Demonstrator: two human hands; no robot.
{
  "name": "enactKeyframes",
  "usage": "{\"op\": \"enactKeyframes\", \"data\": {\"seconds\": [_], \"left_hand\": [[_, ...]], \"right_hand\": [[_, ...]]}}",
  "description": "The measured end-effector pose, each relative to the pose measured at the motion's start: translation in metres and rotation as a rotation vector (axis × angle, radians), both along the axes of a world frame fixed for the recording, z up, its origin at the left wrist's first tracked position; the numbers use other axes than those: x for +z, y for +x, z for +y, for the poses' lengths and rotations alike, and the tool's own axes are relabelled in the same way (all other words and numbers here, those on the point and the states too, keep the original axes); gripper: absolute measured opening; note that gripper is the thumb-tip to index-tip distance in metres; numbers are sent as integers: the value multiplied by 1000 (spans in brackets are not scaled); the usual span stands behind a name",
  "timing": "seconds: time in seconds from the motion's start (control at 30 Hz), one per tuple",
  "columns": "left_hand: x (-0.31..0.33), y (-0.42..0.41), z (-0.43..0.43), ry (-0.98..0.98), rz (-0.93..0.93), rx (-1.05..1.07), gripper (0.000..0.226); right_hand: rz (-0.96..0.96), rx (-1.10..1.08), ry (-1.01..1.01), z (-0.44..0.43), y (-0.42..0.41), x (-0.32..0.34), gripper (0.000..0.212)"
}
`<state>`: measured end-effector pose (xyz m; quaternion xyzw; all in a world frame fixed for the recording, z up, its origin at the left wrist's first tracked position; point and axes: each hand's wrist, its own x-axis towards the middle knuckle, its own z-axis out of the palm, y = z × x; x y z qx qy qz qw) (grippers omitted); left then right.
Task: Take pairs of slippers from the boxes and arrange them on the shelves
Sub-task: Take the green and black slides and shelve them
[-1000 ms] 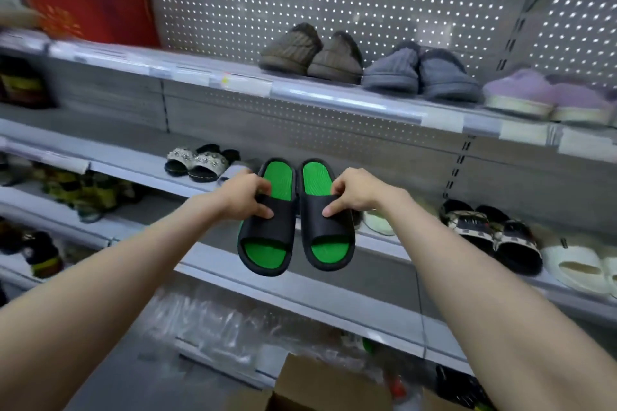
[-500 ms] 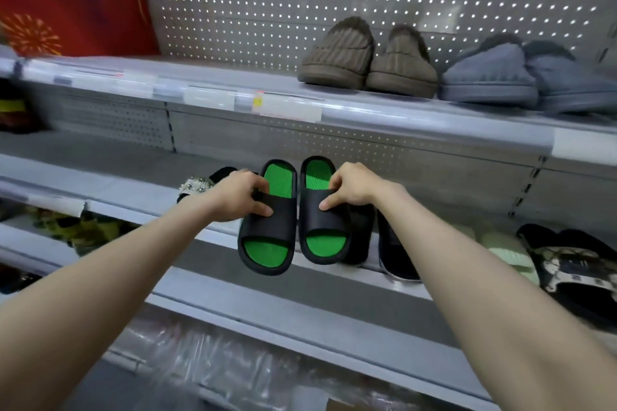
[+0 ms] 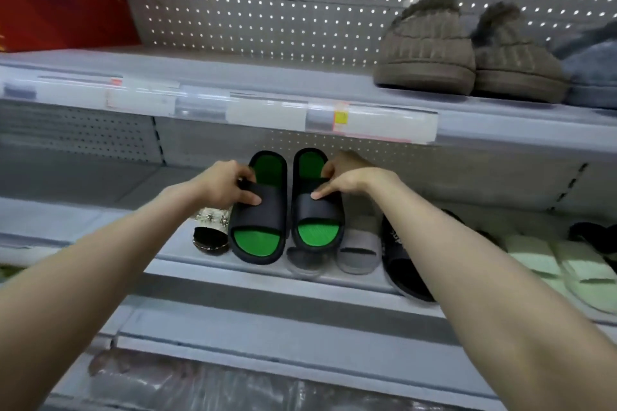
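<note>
Both forearms extend forward, converging slightly. The left hand (image 3: 223, 185) grips the strap of the left black-and-green slipper (image 3: 258, 210), with the thumb on top and the fingers curled over the strap's far edge. The right hand (image 3: 347, 177) pinches the strap of the right black-and-green slipper (image 3: 315, 207) the same way. The pair is held side by side over the middle shelf (image 3: 233, 274). Grey slippers (image 3: 359, 250) lie just right of the right-hand grip. Contact with the shelf cannot be determined.

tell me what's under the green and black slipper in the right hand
Only the toe of a grey slipper shows below the green and black slipper held by the right hand; the rest of it is covered.
</note>
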<state>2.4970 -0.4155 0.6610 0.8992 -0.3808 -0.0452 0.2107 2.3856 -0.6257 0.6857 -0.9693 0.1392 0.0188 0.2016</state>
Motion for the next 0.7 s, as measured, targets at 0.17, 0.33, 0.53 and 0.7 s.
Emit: {"op": "enactKeyframes", "data": {"seconds": [0.17,0.33,0.53,0.7], "left_hand": [[3,82,45,23,48,-47,47],[6,149,82,124,53,-65,43],[-7,197,109,179,69,-104,25],[-20,220,125,157,136,-56,27]], "right_hand": [[42,15,-55,51,75,-1,53],[34,18,-27,91,131,-6,48],[102,-14,67,117,174,-12,65],[100,45,24,133,208,-19,28]]}}
